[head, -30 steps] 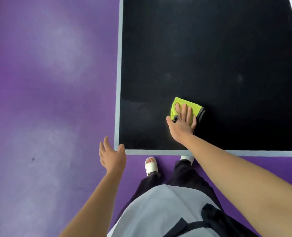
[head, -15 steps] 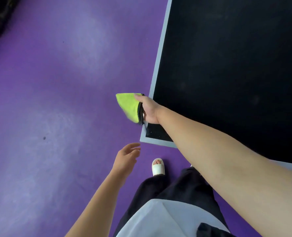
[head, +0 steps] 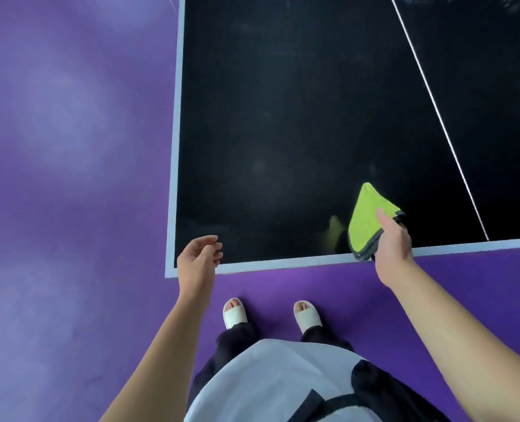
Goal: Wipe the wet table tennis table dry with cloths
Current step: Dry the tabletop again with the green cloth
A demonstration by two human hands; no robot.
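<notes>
Head view: the black tabletop (head: 283, 102) fills the upper middle and upper right of the frame, its near left corner at centre left; a pale border (head: 178, 132) runs up its left side and along its near edge; a thin white centre line (head: 435, 102) slants from the top right down to the near edge at the right. The cloth (head: 367, 219), lime green with a grey hem, sits at the lower right of the tabletop, just above the near edge and left of the centre line; it is folded to a point that aims up the frame, and its grey lower corner overlaps the border. The right hand (head: 392, 245) grips the cloth from the right, thumb laid across the green top; the other fingers are hidden under the cloth; whether the cloth touches the tabletop or is held just above it, I cannot tell. A faint yellowish reflection (head: 335, 233) shows on the tabletop just left of the cloth. The left hand (head: 198, 257) hangs over the near left corner, well apart from the cloth, fingers (head: 214, 248) loosely curled and holding nothing. Purple floor (head: 70, 147) takes the left of the frame and the strip below the tabletop; there stand two feet in white sandals (head: 235, 313), with dark trousers (head: 228, 345) and a pale shirt (head: 268, 382) at the bottom middle.
</notes>
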